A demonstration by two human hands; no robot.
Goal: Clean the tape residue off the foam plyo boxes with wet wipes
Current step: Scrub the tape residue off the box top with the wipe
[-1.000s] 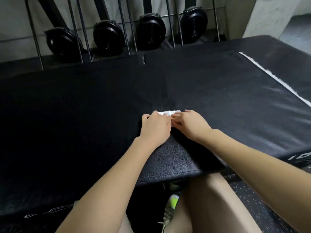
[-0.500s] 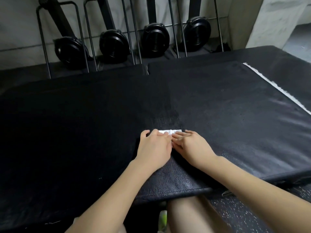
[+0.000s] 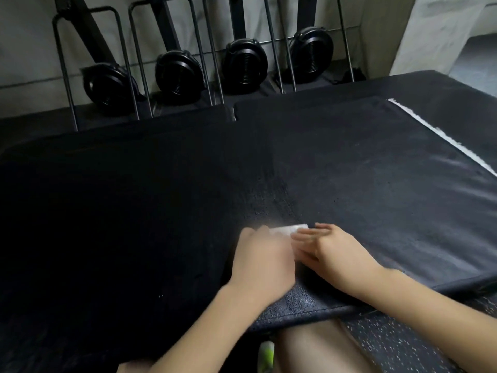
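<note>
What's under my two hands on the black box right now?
A folded white wet wipe lies on the foam plyo box. Only its far edge shows past the left hand and right hand; the rest is covered.

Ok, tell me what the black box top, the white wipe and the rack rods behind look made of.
Plyo box top: likely vinyl or faux leather over foam; pebbled grain, dull sheen, a stitched edge at the near side.
Wet wipe: thin, soft white sheet, probably nonwoven fabric, folded under the left hand and right hand; blurred.
Rack rods: thin, rigid, dark and semi-gloss, apparently painted metal.
</note>
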